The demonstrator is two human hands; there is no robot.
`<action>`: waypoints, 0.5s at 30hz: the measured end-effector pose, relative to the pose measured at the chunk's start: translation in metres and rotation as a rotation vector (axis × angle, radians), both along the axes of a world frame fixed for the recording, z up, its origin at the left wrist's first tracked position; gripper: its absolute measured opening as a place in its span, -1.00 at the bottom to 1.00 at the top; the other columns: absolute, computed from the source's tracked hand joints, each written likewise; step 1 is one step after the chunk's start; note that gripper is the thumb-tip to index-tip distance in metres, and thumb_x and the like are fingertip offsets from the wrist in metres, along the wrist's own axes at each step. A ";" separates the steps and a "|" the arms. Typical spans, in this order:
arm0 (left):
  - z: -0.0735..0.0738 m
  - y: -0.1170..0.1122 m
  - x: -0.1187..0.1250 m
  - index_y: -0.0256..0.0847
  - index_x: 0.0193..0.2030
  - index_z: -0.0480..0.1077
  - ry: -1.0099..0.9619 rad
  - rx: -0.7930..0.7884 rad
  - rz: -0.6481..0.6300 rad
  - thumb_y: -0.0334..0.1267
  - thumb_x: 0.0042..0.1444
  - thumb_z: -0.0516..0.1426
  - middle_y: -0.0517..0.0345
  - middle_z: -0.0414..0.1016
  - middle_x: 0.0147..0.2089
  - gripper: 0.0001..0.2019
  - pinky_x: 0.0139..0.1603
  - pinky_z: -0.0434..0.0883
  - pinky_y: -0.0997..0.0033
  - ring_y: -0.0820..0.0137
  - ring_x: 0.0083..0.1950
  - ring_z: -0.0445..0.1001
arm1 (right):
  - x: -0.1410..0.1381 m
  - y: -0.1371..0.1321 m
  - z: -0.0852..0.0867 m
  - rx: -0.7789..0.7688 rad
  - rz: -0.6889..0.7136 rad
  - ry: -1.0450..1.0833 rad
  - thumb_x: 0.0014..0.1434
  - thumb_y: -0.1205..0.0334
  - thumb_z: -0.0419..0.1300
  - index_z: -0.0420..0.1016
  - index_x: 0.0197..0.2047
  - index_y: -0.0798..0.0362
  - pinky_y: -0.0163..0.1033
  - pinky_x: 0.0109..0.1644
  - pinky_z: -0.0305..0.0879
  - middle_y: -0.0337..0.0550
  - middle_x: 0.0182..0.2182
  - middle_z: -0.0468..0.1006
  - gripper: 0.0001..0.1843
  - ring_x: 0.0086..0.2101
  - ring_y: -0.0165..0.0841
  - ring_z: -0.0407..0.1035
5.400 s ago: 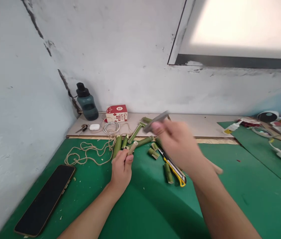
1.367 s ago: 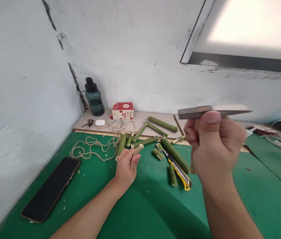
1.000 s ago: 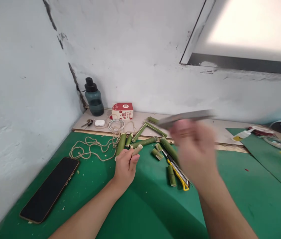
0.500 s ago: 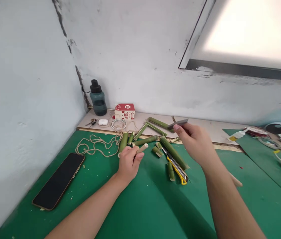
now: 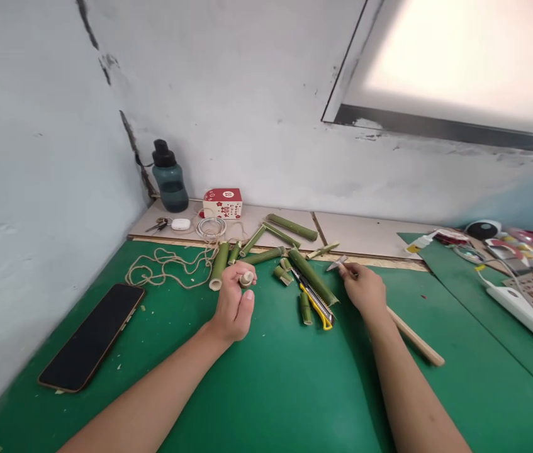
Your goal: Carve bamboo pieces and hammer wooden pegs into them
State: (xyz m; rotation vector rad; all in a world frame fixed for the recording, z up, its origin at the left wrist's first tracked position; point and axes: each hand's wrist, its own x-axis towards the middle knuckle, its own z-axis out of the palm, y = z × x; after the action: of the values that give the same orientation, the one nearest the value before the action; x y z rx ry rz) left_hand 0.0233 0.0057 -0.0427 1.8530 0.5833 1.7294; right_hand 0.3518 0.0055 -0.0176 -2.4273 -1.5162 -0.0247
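White plastered wall (image 5: 247,94), cracked near the left corner, with a window (image 5: 459,56) at upper right; green tabletop (image 5: 266,390), backed by a pale board (image 5: 365,238). Left to right: one dark phone (image 5: 91,336), face up; one length of twine (image 5: 165,277), in loose loops; keys (image 5: 158,224) and one white case (image 5: 180,224), on the board; one black-capped bottle (image 5: 170,185), upright; one coiled cable (image 5: 211,228); one red-and-cream box (image 5: 223,204). Left hand (image 5: 233,308): fingers curled shut about one pale stick (image 5: 246,279), round end showing, near mid-table. Bamboo pieces (image 5: 311,275), green, long and short, beyond and right of that hand; two thin lengths meet at one end, joined or merely touching cannot be told. One yellow-handled cutter (image 5: 313,299), beside a thick length. Right hand (image 5: 365,290): fingers closed at the head end of one hammer (image 5: 415,336), wooden handle slanting back past the wrist, head well apart from the stick. Far right: one dropper bottle (image 5: 420,243); one white power strip (image 5: 528,318). Condition, as judged: cutting to length appears well advanced, scraps (image 5: 143,307) scattered; no binding seen, twine apparently unused, held stick seemingly mid-work.
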 end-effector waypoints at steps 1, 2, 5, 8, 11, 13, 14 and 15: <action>0.000 -0.001 0.001 -0.12 0.19 0.10 -0.006 0.020 -0.021 -0.19 0.46 -0.06 0.03 0.34 -0.05 -0.77 -0.03 0.40 0.20 0.33 -0.12 0.36 | 0.001 0.001 -0.001 0.005 0.012 -0.005 0.31 0.12 0.10 0.65 0.10 0.05 -0.15 -0.13 0.34 0.09 -0.11 0.70 -0.57 -0.13 -0.11 0.53; 0.000 -0.001 0.002 -0.11 0.19 0.09 -0.007 0.035 -0.033 -0.24 0.46 -0.06 0.03 0.34 -0.05 -0.78 -0.02 0.40 0.20 0.34 -0.12 0.36 | 0.001 0.001 -0.003 0.007 0.031 -0.009 0.31 0.13 0.09 0.66 0.08 0.05 -0.14 -0.10 0.34 0.09 -0.11 0.70 -0.58 -0.12 -0.11 0.51; -0.001 -0.002 0.004 -0.09 0.20 0.08 0.015 0.069 -0.027 -0.36 0.44 -0.05 0.05 0.36 -0.06 -0.75 -0.02 0.42 0.20 0.36 -0.12 0.39 | -0.001 -0.001 -0.002 0.015 0.086 -0.012 0.30 0.16 0.12 0.69 0.03 0.07 -0.08 0.00 0.33 0.11 -0.10 0.67 -0.62 -0.06 -0.07 0.47; -0.001 -0.003 0.006 -0.05 0.23 0.06 0.044 0.103 0.016 -0.45 0.39 0.02 0.01 0.42 0.02 -0.63 0.01 0.46 0.18 0.36 -0.06 0.45 | -0.018 -0.009 0.008 0.082 0.074 -0.021 0.30 0.15 0.14 0.61 0.15 0.13 0.02 0.09 0.32 0.18 0.02 0.60 -0.56 0.03 0.02 0.40; 0.000 -0.003 0.007 0.00 0.24 0.06 0.076 0.144 0.026 -0.52 0.33 0.12 -0.01 0.49 0.09 -0.52 -0.03 0.51 0.24 0.36 -0.01 0.53 | -0.057 -0.022 0.024 0.323 0.235 0.113 0.34 0.14 0.14 0.47 0.26 0.09 -0.02 0.11 0.35 0.05 -0.03 0.57 -0.52 -0.04 -0.12 0.42; 0.001 -0.003 0.008 0.01 0.24 0.08 0.086 0.155 0.025 -0.55 0.27 0.19 0.02 0.55 0.07 -0.45 -0.08 0.52 0.30 0.36 0.00 0.56 | -0.089 -0.034 0.035 0.465 0.509 0.364 0.35 0.07 0.20 0.42 0.28 0.02 -0.11 -0.08 0.41 -0.08 -0.16 0.54 -0.51 -0.22 -0.25 0.42; 0.001 -0.003 0.008 0.01 0.23 0.10 0.089 0.148 0.033 -0.56 0.24 0.23 0.04 0.58 0.05 -0.43 -0.08 0.53 0.30 0.35 0.00 0.58 | -0.104 -0.039 0.038 0.481 0.602 0.487 0.35 0.06 0.21 0.40 0.29 -0.02 -0.16 -0.17 0.40 -0.14 -0.22 0.52 -0.52 -0.29 -0.30 0.40; 0.001 -0.003 0.008 0.00 0.23 0.12 0.091 0.130 0.048 -0.55 0.22 0.26 0.05 0.60 0.04 -0.41 -0.06 0.55 0.28 0.34 0.01 0.60 | -0.117 -0.044 0.040 0.467 0.674 0.589 0.36 0.08 0.22 0.39 0.29 -0.06 -0.19 -0.24 0.39 -0.18 -0.26 0.51 -0.53 -0.34 -0.33 0.38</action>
State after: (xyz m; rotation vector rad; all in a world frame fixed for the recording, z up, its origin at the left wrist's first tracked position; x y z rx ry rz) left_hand 0.0313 0.0023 -0.0418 2.0327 0.5665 1.7581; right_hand 0.2350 -0.0389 0.0229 -1.3206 -1.6959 0.3864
